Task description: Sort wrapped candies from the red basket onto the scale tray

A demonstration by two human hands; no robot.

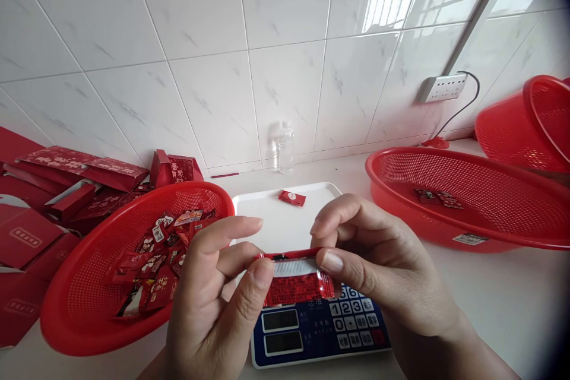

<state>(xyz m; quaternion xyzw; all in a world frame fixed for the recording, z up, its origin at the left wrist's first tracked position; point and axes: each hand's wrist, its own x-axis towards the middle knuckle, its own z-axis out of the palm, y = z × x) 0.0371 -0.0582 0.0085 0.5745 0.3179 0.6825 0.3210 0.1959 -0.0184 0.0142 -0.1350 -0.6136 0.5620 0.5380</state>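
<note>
Between my two hands is a small red snack packet [296, 285], its crimped white back seam turned toward me. My left hand [218, 291] pinches its left end with thumb and fingers. At the other end, my right hand [374, 261] grips it the same way. Below the packet sits a digital weighing scale [320, 332] with a blue keypad, partly hidden by my hands. On the scale's white pan [262, 214] lies another small red packet [293, 197]. Left of my left hand, a red plastic basket [71, 309] holds several packets.
Folded red boxes [80, 166] are piled at the left. A clear plastic bottle [285, 148] stands by the tiled wall. On the right, a red basket [401, 190] holds a few packets, with more red baskets [503, 130] behind. A power strip [443, 88] is on the wall.
</note>
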